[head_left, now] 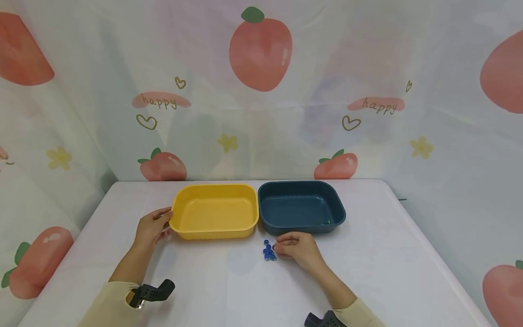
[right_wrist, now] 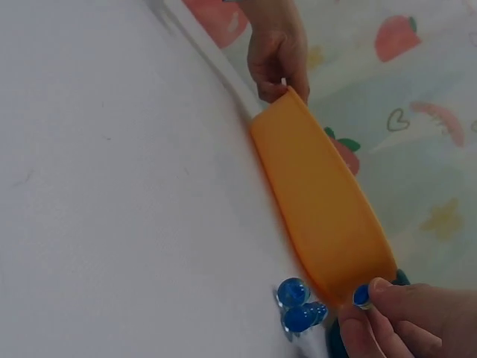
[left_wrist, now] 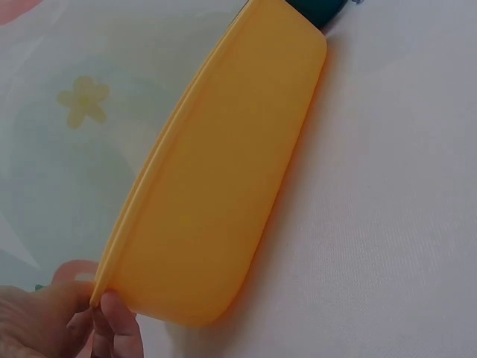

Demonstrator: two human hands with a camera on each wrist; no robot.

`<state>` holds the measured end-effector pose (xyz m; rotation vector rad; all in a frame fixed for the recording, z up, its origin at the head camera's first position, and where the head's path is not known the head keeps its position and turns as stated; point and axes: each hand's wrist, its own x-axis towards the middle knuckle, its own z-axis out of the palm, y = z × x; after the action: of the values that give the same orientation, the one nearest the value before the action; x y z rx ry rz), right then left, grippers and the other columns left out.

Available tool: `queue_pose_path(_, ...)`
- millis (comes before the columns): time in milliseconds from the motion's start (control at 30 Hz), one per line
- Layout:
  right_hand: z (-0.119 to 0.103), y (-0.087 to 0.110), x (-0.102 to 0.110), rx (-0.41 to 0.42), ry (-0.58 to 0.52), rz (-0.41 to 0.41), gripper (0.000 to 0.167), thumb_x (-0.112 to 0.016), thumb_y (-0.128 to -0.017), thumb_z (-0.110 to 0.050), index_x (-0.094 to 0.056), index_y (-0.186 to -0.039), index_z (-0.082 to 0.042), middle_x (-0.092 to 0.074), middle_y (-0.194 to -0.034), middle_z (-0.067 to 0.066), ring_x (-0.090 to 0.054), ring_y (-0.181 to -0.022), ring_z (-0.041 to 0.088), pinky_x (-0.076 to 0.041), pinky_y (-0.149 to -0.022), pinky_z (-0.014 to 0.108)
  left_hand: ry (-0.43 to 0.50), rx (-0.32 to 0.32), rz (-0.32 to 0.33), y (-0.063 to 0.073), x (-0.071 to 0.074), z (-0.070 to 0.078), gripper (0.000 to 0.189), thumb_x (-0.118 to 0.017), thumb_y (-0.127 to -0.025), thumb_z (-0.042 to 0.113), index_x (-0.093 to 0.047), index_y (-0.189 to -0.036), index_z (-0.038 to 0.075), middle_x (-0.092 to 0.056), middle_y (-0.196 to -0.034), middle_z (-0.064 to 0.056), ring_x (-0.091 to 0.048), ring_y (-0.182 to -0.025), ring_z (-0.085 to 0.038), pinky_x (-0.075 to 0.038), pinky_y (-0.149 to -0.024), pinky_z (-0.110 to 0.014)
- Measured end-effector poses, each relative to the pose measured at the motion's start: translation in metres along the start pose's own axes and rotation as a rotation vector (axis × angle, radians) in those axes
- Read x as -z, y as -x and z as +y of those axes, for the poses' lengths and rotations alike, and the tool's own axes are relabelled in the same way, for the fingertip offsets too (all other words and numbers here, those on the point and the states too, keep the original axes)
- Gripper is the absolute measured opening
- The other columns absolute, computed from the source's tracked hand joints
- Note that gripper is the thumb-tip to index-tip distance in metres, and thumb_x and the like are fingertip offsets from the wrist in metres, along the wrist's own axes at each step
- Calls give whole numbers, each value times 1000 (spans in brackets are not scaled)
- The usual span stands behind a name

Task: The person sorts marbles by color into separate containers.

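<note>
My left hand (head_left: 151, 228) pinches the left rim of a yellow plastic bin (head_left: 214, 235), thumb and fingers on either side of the edge in the left wrist view. Between the thumb and fingertips of my right hand (head_left: 301, 250) is a small blue glass marble (right_wrist: 362, 296), seen best in the right wrist view. Just left of that hand, a small cluster of blue marbles (head_left: 268, 252) lies on the white table, in front of where the two bins meet.
A dark blue bin (head_left: 292, 206) stands right beside the yellow one, with a few tiny green things (head_left: 325, 222) in its front right corner. The white table (head_left: 229, 290) ends at a printed cloth backdrop (head_left: 261, 136) behind the bins.
</note>
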<state>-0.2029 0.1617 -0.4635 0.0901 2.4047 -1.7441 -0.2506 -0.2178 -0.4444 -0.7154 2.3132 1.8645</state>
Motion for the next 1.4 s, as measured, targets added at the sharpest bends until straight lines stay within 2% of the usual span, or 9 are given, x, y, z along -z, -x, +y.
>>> queue_pose_path(467, -27, -4, -13, -3, -40, 3, 25, -77, -84, -7, -71, -104, 6, -75, -90, 13, -74, -82, 21, -61, -74, 30, 17, 8, -4, -1, 1, 0, 49, -56, -101, 30, -50, -143, 6, -54, -135, -18, -60, -79, -7, -55, -68, -17)
queue_pose_path(833, -48, -17, -25, 25, -32, -18, 22, -78, -84, -12, -73, -103, -1, -75, -91, 8, -73, -84, 19, -60, -77, 30, 16, 4, -12, -1, 1, 0, 49, -55, -101, 30, -49, -144, 7, -52, -138, -19, -60, -82, -8, -55, -68, -16)
queue_pose_path(1100, -57, -28, -36, 41, -70, -32, 29, -80, -82, -12, -71, -105, 3, -76, -91, 11, -74, -83, 20, -60, -76, 29, 28, 7, -10, -2, 1, 0, 49, -57, -100, 30, -50, -143, 7, -54, -135, -18, -60, -79, -7, -55, -67, -16)
queue_pose_path(1333, -58, -33, -48, 74, -108, -56, 28, -78, -82, -6, -70, -104, 9, -75, -91, 16, -75, -82, 23, -58, -82, 43, 21, -2, -8, -1, 1, -1, 48, -56, -101, 30, -50, -143, 7, -55, -132, -18, -60, -75, -8, -55, -66, -17)
queue_pose_path(1400, -58, -34, -50, 81, -103, -53, 27, -78, -83, -6, -70, -104, 9, -75, -90, 16, -75, -82, 23, -58, -82, 44, 17, -4, -9, -1, 1, -1, 48, -56, -101, 30, -50, -143, 7, -56, -132, -19, -60, -74, -9, -54, -66, -17)
